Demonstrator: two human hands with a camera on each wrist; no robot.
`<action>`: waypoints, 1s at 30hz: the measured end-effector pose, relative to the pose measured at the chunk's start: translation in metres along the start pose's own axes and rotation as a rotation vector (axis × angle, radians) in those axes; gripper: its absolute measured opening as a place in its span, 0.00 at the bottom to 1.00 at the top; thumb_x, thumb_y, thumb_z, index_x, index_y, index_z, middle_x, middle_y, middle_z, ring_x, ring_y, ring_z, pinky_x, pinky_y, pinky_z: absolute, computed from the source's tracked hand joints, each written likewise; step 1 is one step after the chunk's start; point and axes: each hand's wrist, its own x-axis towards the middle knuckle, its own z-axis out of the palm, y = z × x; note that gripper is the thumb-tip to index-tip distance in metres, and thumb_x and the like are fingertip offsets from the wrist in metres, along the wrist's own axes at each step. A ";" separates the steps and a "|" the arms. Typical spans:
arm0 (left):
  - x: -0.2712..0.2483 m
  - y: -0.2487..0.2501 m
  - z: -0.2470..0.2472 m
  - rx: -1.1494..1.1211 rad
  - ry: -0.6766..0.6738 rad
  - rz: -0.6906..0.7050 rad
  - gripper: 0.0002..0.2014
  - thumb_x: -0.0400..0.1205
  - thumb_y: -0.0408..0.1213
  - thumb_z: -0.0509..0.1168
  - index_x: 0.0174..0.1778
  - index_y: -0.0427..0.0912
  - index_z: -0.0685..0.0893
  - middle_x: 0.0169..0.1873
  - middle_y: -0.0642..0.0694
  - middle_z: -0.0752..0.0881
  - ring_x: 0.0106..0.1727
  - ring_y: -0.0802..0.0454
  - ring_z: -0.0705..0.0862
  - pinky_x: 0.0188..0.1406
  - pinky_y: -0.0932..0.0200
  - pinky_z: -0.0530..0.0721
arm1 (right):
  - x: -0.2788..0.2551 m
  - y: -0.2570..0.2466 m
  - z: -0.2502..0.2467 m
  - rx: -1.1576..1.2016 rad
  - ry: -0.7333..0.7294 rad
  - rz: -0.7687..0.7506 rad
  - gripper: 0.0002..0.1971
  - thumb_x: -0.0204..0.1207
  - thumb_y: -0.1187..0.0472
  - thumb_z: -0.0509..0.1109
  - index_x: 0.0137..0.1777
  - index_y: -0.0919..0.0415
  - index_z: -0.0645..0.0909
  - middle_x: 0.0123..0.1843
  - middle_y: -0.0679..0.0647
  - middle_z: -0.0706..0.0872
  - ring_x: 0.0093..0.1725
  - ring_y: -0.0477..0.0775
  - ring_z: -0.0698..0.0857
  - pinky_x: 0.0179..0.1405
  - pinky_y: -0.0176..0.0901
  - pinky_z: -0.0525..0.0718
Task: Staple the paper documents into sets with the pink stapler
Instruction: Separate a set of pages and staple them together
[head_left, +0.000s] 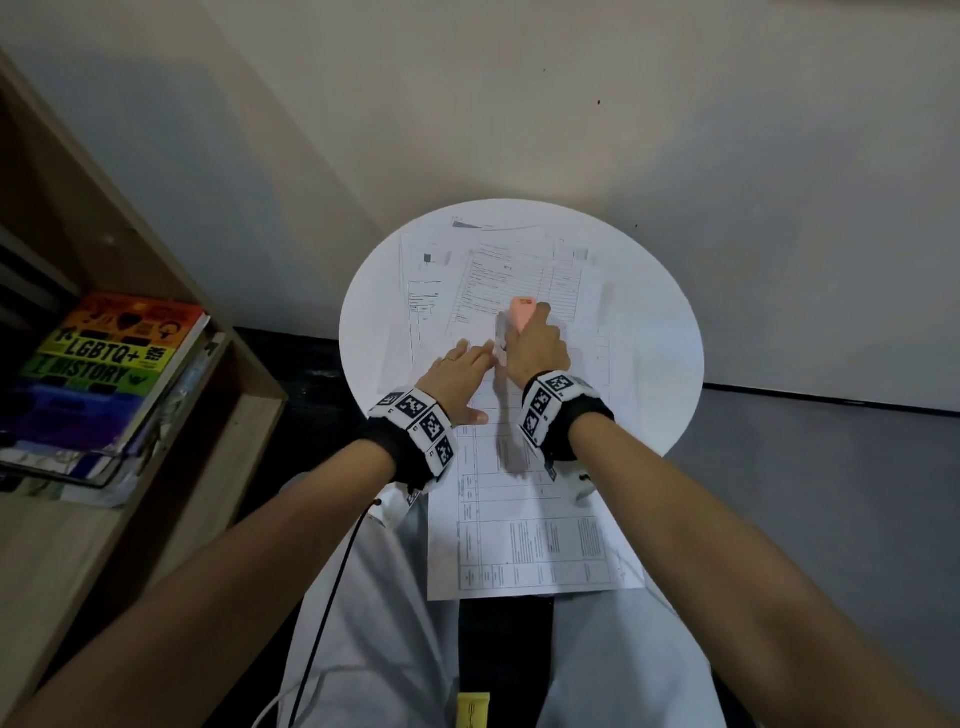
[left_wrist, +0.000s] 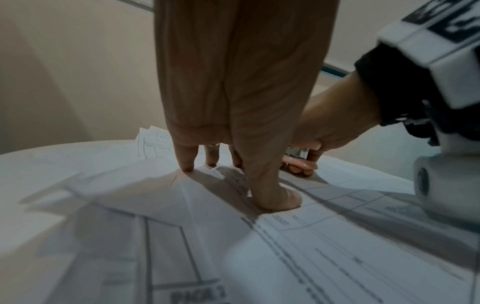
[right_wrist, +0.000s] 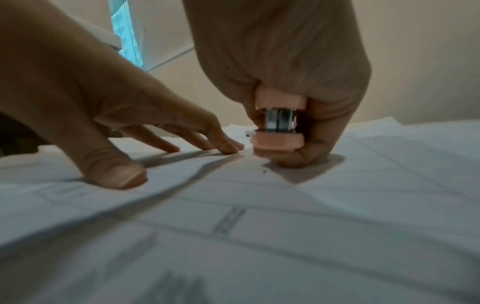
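While sheets of printed forms lie spread over a small round white table (head_left: 660, 312), a person works on the near stack, a set of table-ruled papers (head_left: 524, 540) whose lower half hangs off the table edge over the lap. The left hand (head_left: 460, 376) lies flat with fingers (left_wrist: 185, 158) straight and slightly spread, thumb (left_wrist: 275, 195) planted on the top sheet, apparently pinning the pages so that they stay aligned. Just beside it, the right hand (head_left: 535, 348) is wrapped around the pink stapler (right_wrist: 278, 121), fingers curled under its base and the palm over its top. The stapler sits at the far left corner of the near stack, close to the left fingertips, its metal mouth facing the right wrist camera; whether the paper edge is already inside the mouth cannot be told. Judging by the grip, the squeeze is at hand or under way. Further forms (head_left: 514, 275) wait loose at the back of the table, so more sets likely remain. A wooden shelf (head_left: 228, 415) with a rainbow-covered book (head_left: 104, 364) stands to the left.
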 end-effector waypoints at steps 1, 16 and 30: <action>0.000 -0.002 -0.001 0.001 -0.010 0.004 0.45 0.75 0.45 0.73 0.82 0.40 0.55 0.84 0.47 0.48 0.85 0.40 0.46 0.81 0.38 0.58 | -0.002 0.003 -0.003 0.009 -0.011 -0.015 0.25 0.85 0.49 0.55 0.76 0.63 0.60 0.62 0.67 0.81 0.58 0.67 0.83 0.45 0.50 0.74; -0.008 0.037 0.009 0.004 0.228 -0.004 0.37 0.81 0.52 0.64 0.79 0.34 0.59 0.79 0.42 0.60 0.81 0.45 0.58 0.82 0.52 0.59 | -0.033 0.064 -0.032 -0.102 -0.129 -0.129 0.23 0.83 0.50 0.59 0.74 0.58 0.63 0.58 0.65 0.83 0.54 0.68 0.83 0.44 0.50 0.74; 0.008 0.044 -0.014 0.077 0.015 -0.024 0.44 0.76 0.49 0.71 0.82 0.43 0.54 0.84 0.53 0.47 0.85 0.48 0.48 0.79 0.43 0.60 | -0.018 0.043 -0.019 -0.071 -0.010 0.122 0.26 0.85 0.50 0.56 0.78 0.63 0.58 0.66 0.66 0.79 0.62 0.68 0.81 0.55 0.54 0.78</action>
